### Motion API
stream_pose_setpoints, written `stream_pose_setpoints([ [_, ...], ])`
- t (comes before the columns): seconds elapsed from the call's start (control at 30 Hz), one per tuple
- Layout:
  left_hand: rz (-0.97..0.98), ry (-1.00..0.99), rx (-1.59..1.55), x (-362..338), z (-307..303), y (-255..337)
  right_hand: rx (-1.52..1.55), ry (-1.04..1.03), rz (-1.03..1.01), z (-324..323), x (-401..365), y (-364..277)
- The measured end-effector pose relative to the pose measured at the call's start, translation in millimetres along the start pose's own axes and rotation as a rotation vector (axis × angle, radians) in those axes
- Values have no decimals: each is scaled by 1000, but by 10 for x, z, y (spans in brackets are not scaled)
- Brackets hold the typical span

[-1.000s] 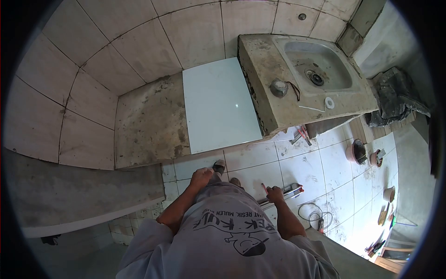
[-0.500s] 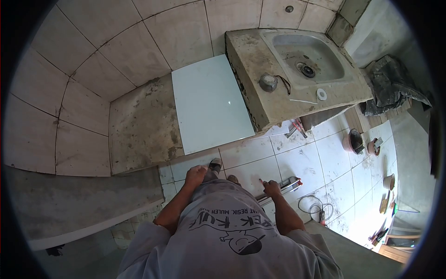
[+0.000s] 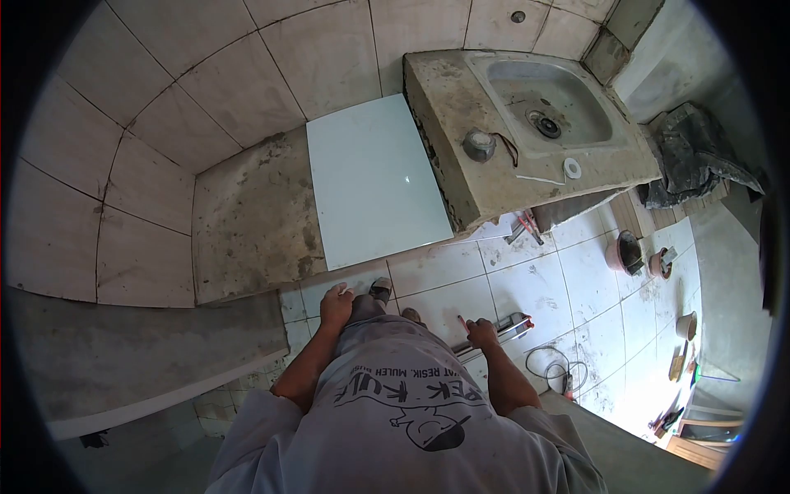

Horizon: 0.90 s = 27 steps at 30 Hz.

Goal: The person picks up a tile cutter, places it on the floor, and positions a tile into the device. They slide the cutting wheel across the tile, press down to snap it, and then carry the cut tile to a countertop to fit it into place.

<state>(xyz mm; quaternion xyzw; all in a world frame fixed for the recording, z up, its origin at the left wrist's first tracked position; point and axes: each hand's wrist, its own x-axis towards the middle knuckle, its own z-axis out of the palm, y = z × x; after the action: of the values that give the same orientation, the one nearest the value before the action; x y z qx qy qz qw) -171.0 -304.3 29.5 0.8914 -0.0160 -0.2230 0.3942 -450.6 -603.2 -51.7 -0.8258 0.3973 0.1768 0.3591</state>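
Note:
My right hand (image 3: 482, 333) is closed around a thin reddish pencil (image 3: 463, 323), its end poking out toward the counter. Just beyond that hand, a manual tile cutter (image 3: 517, 327) with metal rails lies on the floor. My left hand (image 3: 335, 308) hangs in front of the low ledge with its fingers curled; a small pale bit shows at the fingertips, too small to name. A large glossy white tile (image 3: 378, 181) lies on the rough concrete ledge (image 3: 251, 222), against the side of the sink counter.
The raised concrete counter (image 3: 444, 90) holds a sink (image 3: 547, 99), a grey round cup-like object (image 3: 479, 146) and a roll of white tape (image 3: 572, 168). Red-handled pliers-like tools (image 3: 527, 226), buckets (image 3: 627, 251) and a coiled cable (image 3: 555, 368) lie on the tiled floor. Black sheeting (image 3: 695, 156) sits at right.
My left hand has shifted slightly left and its fingers have turned, showing a pale bit. The pencil in my right hand now points up more visibly. The white tile stays put.

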Motion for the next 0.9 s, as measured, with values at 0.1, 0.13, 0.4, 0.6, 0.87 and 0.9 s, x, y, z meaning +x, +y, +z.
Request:
stream_pose_setpoints([
  [0.1, -3, 7, 9, -26, -6, -53, -46, 10, -33, 48, 18, 45],
  [0.13, -4, 7, 8, -25, 2, -80, -48, 10, -33, 69, 27, 67],
  [0.4, -16, -45, -73, 30, 40, -273, -85, -38, 51, 51, 22, 99],
  [0.6, -34, -67, -173, 101, 94, -418, -128, -22, 80, 31, 4, 94],
  [0.87, -31, -105, -190, 114, 102, -510, -9, -12, 51, 32, -40, -27],
  [0.9, -38, -114, -189, 77, 84, -471, -18, 12, -15, 54, -35, -6],
])
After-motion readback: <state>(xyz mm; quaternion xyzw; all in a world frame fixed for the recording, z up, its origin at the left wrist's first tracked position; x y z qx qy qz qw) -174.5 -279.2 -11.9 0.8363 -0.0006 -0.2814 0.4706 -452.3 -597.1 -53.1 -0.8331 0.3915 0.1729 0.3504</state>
